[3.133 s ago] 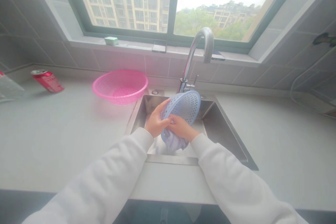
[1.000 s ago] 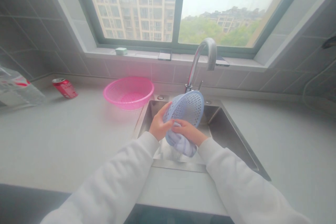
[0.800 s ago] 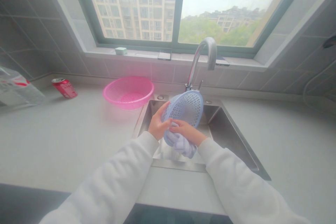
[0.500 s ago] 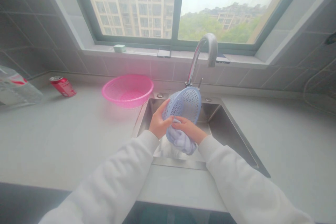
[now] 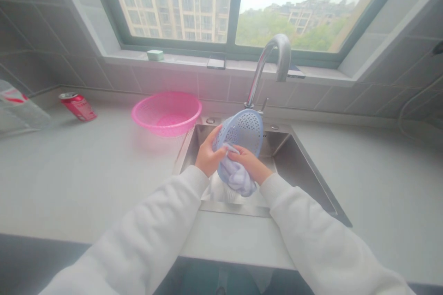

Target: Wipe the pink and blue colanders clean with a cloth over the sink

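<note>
The person stands at the sink (image 5: pixel 308 184) with both hands over the basin. The left hand (image 5: pixel 206 156) is curled around the rim of a blue basket (image 5: pixel 244 130), thumb on one side and fingers on the other, and holds it tilted on edge above the basin, just below the tap (image 5: pixel 269 60). The right hand (image 5: pixel 249 166) is closed on a bunched pale cloth (image 5: pixel 237 180) and presses it against the lower part of the basket. The loose end of the cloth hangs down toward the sink bottom.

As I judge it, the wiping is in mid-course: the cloth covers only the near lower part of the basket, and the mesh higher up is bare. I see no water coming from the tap, and I cannot tell whether the basket is wet. A pink basket (image 5: pixel 166 113) sits upright on the counter (image 5: pixel 86 175) just left of the sink, well apart from both hands.

The counter is pale and smooth. A red can (image 5: pixel 76 106) lies on its side near the back wall, with a clear plastic bag (image 5: pixel 19 109) at the far left. Grey tiles rise to a sill with a small green block (image 5: pixel 155 55) and a dark phone (image 5: pixel 216 61) on it. Apartment blocks and trees show through the window (image 5: pixel 180 4).
</note>
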Demonstrator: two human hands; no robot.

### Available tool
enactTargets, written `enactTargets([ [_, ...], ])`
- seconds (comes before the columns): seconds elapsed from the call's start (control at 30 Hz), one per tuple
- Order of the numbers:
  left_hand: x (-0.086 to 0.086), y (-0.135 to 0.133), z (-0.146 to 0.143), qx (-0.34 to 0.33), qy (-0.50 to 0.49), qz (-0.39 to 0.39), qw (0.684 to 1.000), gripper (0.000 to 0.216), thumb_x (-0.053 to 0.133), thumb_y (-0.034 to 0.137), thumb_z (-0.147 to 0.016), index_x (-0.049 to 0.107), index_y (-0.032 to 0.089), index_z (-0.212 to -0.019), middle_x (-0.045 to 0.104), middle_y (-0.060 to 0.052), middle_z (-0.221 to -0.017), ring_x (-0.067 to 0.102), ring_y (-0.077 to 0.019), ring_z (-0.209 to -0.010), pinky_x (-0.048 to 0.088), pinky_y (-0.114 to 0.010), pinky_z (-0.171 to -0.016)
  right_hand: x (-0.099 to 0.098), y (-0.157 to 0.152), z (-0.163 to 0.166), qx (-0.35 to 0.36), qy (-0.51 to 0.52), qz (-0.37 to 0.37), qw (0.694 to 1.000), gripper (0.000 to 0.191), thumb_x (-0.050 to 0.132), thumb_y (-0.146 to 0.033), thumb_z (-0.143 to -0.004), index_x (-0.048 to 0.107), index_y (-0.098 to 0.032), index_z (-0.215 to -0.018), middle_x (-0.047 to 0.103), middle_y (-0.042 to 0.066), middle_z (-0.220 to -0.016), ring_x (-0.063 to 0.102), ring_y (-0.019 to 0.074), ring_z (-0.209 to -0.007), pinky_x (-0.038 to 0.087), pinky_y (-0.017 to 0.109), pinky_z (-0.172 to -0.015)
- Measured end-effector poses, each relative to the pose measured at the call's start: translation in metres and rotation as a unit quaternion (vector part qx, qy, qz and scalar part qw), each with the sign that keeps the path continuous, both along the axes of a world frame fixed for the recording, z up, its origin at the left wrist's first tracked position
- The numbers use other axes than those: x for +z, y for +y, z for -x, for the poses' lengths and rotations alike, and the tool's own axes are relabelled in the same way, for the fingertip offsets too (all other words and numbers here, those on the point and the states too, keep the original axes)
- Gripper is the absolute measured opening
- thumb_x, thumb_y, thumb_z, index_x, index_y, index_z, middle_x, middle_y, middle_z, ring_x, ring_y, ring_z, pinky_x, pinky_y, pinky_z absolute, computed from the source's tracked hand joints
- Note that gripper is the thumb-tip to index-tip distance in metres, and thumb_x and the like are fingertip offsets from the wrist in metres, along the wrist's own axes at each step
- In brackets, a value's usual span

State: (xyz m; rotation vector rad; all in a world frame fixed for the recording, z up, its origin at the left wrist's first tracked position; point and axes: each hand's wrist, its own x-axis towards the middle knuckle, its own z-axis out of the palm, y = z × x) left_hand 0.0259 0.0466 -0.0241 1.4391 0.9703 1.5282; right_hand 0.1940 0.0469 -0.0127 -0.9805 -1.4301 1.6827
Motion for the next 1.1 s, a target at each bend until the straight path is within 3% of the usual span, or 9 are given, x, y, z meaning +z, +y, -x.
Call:
enactTargets([
  [0.1, -0.001, -0.001, 0.000, -0.005, -0.009, 0.002, 1.000, 0.072, 0.070, 0.028, -0.077, 0.055, 0.024, -0.148, 0.063, -0.008, -0.148, 0.057, -0.0327, -0.137, 0.040, -0.049, -0.122, 0.003, -0.003, 0.004, -0.003, 0.022, 0.028, 0.999, 0.047, 0.080, -0.045, -0.074, 0.075, -0.025, -0.116, 0.078, 0.002, -0.103, 0.072, 0.0216, -0.092, 0.054, 0.038, -0.093],
  [0.23, -0.002, -0.001, 0.003, 0.004, 0.017, 0.008, 1.000, 0.071, 0.074, 0.028, -0.075, 0.059, 0.021, -0.144, 0.064, -0.010, -0.146, 0.056, -0.0351, -0.138, 0.039, -0.052, -0.123, -0.010, 0.003, -0.003, 0.085, -0.221, -0.081, 0.968, 0.017, 0.078, -0.029, -0.074, 0.081, -0.023, -0.090, 0.079, 0.005, -0.095, 0.069, 0.0293, -0.101, 0.046, 0.049, -0.106],
  [0.3, -0.001, -0.001, 0.003, 0.005, 0.025, 0.014, 1.000, 0.071, 0.076, 0.026, -0.074, 0.061, 0.021, -0.143, 0.065, -0.010, -0.145, 0.057, -0.0353, -0.138, 0.039, -0.051, -0.123, -0.013, 0.007, -0.007, 0.084, -0.260, -0.103, 0.957, 0.012, 0.079, -0.026, -0.071, 0.081, -0.023, -0.083, 0.079, 0.006, -0.094, 0.068, 0.0320, -0.104, 0.043, 0.052, -0.109],
  [0.4, 0.002, -0.002, 0.000, 0.011, 0.014, 0.010, 1.000, 0.073, 0.074, 0.023, -0.073, 0.059, 0.022, -0.145, 0.064, -0.008, -0.146, 0.057, -0.0345, -0.137, 0.039, -0.050, -0.123, -0.007, 0.009, -0.005, 0.014, -0.110, -0.037, 0.993, 0.031, 0.078, -0.040, -0.075, 0.078, -0.023, -0.100, 0.078, 0.006, -0.102, 0.070, 0.0281, -0.101, 0.051, 0.046, -0.103],
  [0.5, 0.004, -0.005, -0.002, -0.006, 0.021, 0.010, 1.000, 0.074, 0.073, 0.021, -0.072, 0.060, 0.025, -0.145, 0.065, -0.006, -0.144, 0.059, -0.0341, -0.136, 0.041, -0.048, -0.122, 0.001, 0.008, 0.002, -0.048, 0.043, 0.006, 0.998, 0.045, 0.071, -0.054, -0.079, 0.072, -0.026, -0.115, 0.076, 0.005, -0.111, 0.071, 0.0241, -0.099, 0.055, 0.041, -0.096],
  [0.73, 0.003, -0.005, 0.001, -0.016, 0.044, 0.020, 0.999, 0.072, 0.074, 0.024, -0.073, 0.061, 0.022, -0.143, 0.065, -0.008, -0.145, 0.058, -0.0362, -0.136, 0.040, -0.051, -0.122, -0.013, 0.004, -0.004, 0.060, -0.212, -0.078, 0.972, 0.015, 0.082, -0.027, -0.066, 0.079, -0.025, -0.081, 0.079, 0.005, -0.090, 0.069, 0.0320, -0.101, 0.046, 0.051, -0.107],
  [0.87, 0.001, -0.003, -0.001, -0.033, 0.026, 0.023, 0.999, 0.073, 0.073, 0.026, -0.074, 0.059, 0.024, -0.145, 0.065, -0.007, -0.145, 0.059, -0.0353, -0.135, 0.044, -0.050, -0.120, -0.002, 0.010, -0.004, -0.059, -0.008, -0.015, 0.998, 0.038, 0.070, -0.050, -0.080, 0.076, -0.026, -0.109, 0.078, 0.004, -0.109, 0.071, 0.0249, -0.098, 0.056, 0.041, -0.095],
  [0.93, -0.001, -0.003, -0.002, -0.050, 0.027, 0.021, 0.998, 0.073, 0.074, 0.026, -0.072, 0.060, 0.026, -0.144, 0.065, -0.006, -0.145, 0.059, -0.0352, -0.135, 0.045, -0.048, -0.119, 0.002, 0.011, -0.001, -0.064, 0.026, -0.018, 0.997, 0.041, 0.067, -0.053, -0.081, 0.075, -0.027, -0.112, 0.077, 0.003, -0.111, 0.071, 0.0232, -0.098, 0.056, 0.038, -0.094],
  [1.1, -0.006, 0.001, 0.004, -0.046, -0.011, 0.019, 0.999, 0.074, 0.076, 0.032, -0.073, 0.059, 0.019, -0.144, 0.066, -0.011, -0.142, 0.058, -0.0372, -0.135, 0.043, -0.052, -0.119, -0.011, 0.006, -0.004, 0.066, -0.231, -0.081, 0.967, 0.012, 0.080, -0.023, -0.070, 0.079, -0.024, -0.081, 0.079, 0.003, -0.089, 0.069, 0.0278, -0.092, 0.049, 0.047, -0.102],
])
